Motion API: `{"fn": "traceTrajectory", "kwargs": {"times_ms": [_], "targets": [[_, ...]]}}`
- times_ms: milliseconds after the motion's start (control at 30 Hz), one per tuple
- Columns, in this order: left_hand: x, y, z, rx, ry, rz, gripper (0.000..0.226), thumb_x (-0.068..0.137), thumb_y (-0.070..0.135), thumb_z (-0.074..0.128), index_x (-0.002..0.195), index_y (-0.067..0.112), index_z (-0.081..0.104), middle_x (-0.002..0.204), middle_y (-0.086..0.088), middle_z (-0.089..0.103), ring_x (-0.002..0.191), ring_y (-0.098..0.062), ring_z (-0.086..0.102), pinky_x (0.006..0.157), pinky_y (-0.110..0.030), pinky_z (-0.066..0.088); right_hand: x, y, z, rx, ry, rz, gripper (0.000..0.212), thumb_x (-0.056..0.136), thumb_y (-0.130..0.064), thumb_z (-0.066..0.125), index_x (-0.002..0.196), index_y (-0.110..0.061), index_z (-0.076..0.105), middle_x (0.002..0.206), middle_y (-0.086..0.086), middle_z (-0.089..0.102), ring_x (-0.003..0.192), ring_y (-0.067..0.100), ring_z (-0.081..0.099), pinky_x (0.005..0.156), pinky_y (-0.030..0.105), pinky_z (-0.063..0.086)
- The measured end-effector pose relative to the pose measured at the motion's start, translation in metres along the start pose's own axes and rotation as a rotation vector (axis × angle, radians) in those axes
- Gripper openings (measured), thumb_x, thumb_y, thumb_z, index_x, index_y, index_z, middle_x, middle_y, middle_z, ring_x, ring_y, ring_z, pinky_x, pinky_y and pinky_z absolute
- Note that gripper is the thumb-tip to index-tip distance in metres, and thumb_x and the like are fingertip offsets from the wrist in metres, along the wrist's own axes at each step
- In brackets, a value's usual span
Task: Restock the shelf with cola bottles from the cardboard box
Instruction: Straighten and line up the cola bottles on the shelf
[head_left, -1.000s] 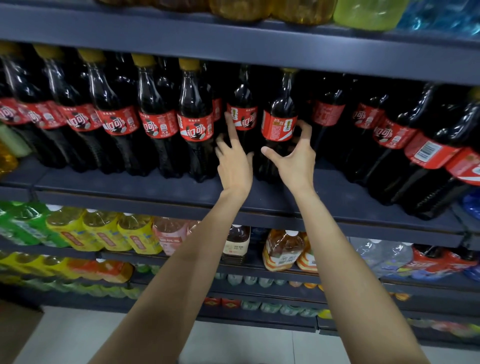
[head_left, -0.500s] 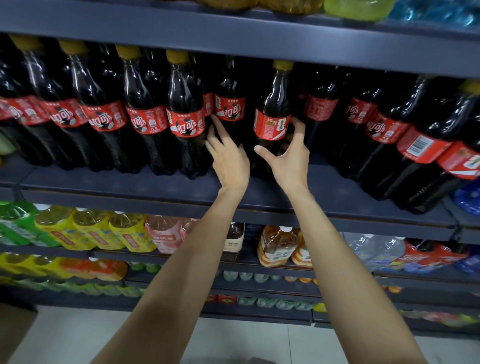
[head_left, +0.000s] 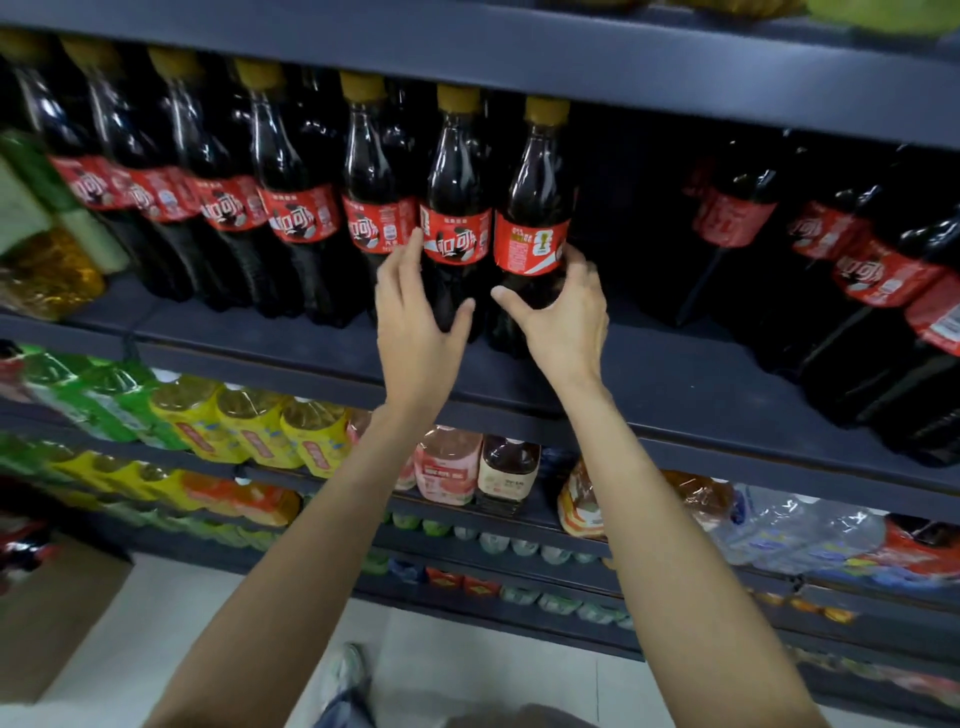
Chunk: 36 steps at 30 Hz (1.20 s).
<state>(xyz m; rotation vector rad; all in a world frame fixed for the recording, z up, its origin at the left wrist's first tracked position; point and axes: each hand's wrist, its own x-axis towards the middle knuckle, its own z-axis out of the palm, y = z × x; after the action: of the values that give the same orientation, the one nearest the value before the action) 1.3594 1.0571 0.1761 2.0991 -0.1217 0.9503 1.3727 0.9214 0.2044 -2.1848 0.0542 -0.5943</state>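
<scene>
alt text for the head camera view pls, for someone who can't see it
Two hands reach up to a dark shelf of cola bottles: the left hand curls around one bottle, the right hand around its neighbour, beside a gap in the row. Other drinks fill lower shelves, and a cardboard box sits on the floor.

**Dark cola, red labels, yellow caps**

Black-brown cola bottles (head_left: 530, 218) with red labels lettered white, yellow caps. Dark grey-blue shelf (head_left: 675, 379). Below: green, yellow, orange, pink bottles (head_left: 447, 462). Brown cardboard box (head_left: 47, 618). Pale floor (head_left: 467, 665).
</scene>
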Motion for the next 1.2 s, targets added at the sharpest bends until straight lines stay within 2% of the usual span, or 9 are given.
{"fn": "traceTrajectory", "kwargs": {"times_ms": [100,167,300,500,667,833,967,1100,1200], "targets": [[-0.001,-0.003,0.008,0.018,-0.004,-0.002,0.077,0.084,0.021,0.07,0.147,0.011,0.026,0.138,-0.012,0.039,0.123,-0.028,0.047,0.088,-0.039,0.053,0.001,0.006,0.002,0.134,-0.126,0.032,0.084,0.077,-0.04,0.075,0.142,-0.016,0.027,0.143,0.008,0.038,0.128,0.021,0.041,0.099,0.03,0.036],[-0.001,-0.004,0.01,0.029,0.02,0.0,0.077,0.083,0.019,0.07,0.146,0.012,0.026,0.138,-0.012,0.04,0.122,-0.028,0.048,0.084,-0.04,0.055,0.003,0.009,0.002,0.212,-0.192,0.041,0.086,0.078,-0.037,0.075,0.143,-0.017,0.022,0.143,0.004,0.04,0.131,0.018,0.039,0.102,0.029,0.035],[0.0,-0.006,0.013,0.026,0.04,0.008,0.076,0.084,0.016,0.069,0.146,0.014,0.026,0.137,-0.01,0.04,0.121,-0.027,0.049,0.081,-0.042,0.056,0.002,0.011,0.004,0.22,-0.18,0.025,0.085,0.078,-0.039,0.074,0.142,-0.017,0.022,0.141,0.003,0.044,0.129,0.017,0.042,0.098,0.026,0.035],[-0.001,-0.005,0.015,0.035,0.041,0.009,0.071,0.088,0.018,0.063,0.148,0.012,0.024,0.14,-0.01,0.039,0.124,-0.026,0.048,0.085,-0.041,0.055,-0.004,0.005,0.006,0.241,-0.115,0.025,0.081,0.077,-0.036,0.076,0.137,-0.014,0.026,0.135,0.004,0.049,0.121,0.014,0.048,0.09,0.02,0.037],[0.0,-0.007,0.013,0.042,0.022,-0.011,0.076,0.086,0.016,0.065,0.149,0.016,0.021,0.141,-0.007,0.037,0.126,-0.023,0.046,0.087,-0.04,0.055,-0.007,-0.003,0.008,0.109,0.011,0.062,0.08,0.072,-0.043,0.078,0.131,-0.014,0.032,0.124,0.004,0.059,0.11,0.023,0.059,0.083,0.034,0.048],[0.0,-0.007,0.013,0.041,0.014,-0.015,0.077,0.086,0.016,0.066,0.149,0.016,0.02,0.142,-0.007,0.036,0.127,-0.023,0.044,0.087,-0.04,0.055,-0.014,0.009,-0.006,0.203,-0.095,0.025,0.072,0.079,-0.025,0.075,0.137,-0.017,0.033,0.128,0.002,0.056,0.117,0.011,0.051,0.096,0.027,0.045],[0.0,-0.005,0.014,0.041,0.021,0.0,0.076,0.087,0.016,0.064,0.149,0.014,0.021,0.141,-0.009,0.036,0.127,-0.024,0.045,0.088,-0.038,0.054,-0.016,0.005,-0.004,0.073,0.035,0.026,0.074,0.07,-0.038,0.081,0.129,-0.016,0.041,0.12,0.002,0.053,0.106,0.015,0.055,0.083,0.027,0.044],[-0.003,-0.003,0.013,0.007,0.017,0.009,0.075,0.087,0.014,0.061,0.149,0.011,0.02,0.143,-0.01,0.035,0.128,-0.023,0.044,0.091,-0.032,0.052,-0.011,-0.003,0.008,0.022,0.071,0.054,0.076,0.067,-0.043,0.082,0.123,-0.015,0.04,0.12,0.005,0.053,0.106,0.023,0.056,0.084,0.044,0.051],[-0.005,-0.002,0.01,-0.016,-0.008,0.002,0.077,0.087,0.012,0.06,0.15,0.008,0.016,0.146,-0.012,0.031,0.131,-0.023,0.041,0.097,-0.035,0.049,-0.01,-0.004,0.012,-0.006,0.084,0.054,0.079,0.066,-0.046,0.082,0.123,-0.013,0.039,0.12,0.006,0.053,0.107,0.026,0.057,0.082,0.046,0.052]]}}
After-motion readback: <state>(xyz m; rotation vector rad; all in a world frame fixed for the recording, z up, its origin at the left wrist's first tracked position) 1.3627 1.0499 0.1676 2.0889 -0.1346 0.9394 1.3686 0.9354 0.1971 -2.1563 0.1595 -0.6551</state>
